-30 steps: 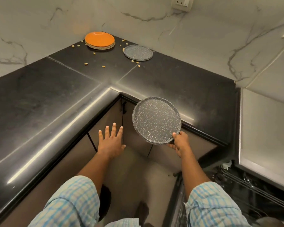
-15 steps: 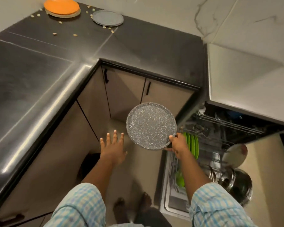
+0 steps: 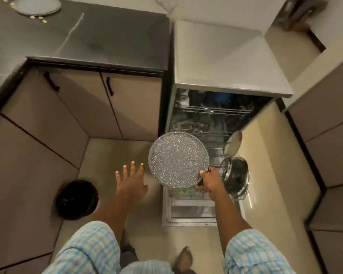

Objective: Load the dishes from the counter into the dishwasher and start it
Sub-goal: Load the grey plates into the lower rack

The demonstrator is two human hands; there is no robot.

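Right hand [image 3: 210, 179] pinches rim of speckled grey plate [image 3: 177, 159], held above open dishwasher [image 3: 188, 214] lower rack. Left hand [image 3: 131, 179] empty, fingers spread apart.

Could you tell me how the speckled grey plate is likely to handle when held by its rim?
Probably stiff: the speckled grey plate shows a flat, round shape though the right hand grips only one edge. Likely fairly light, since one hand holds it out alone. Gripped so off-centre, it might tilt or slip.
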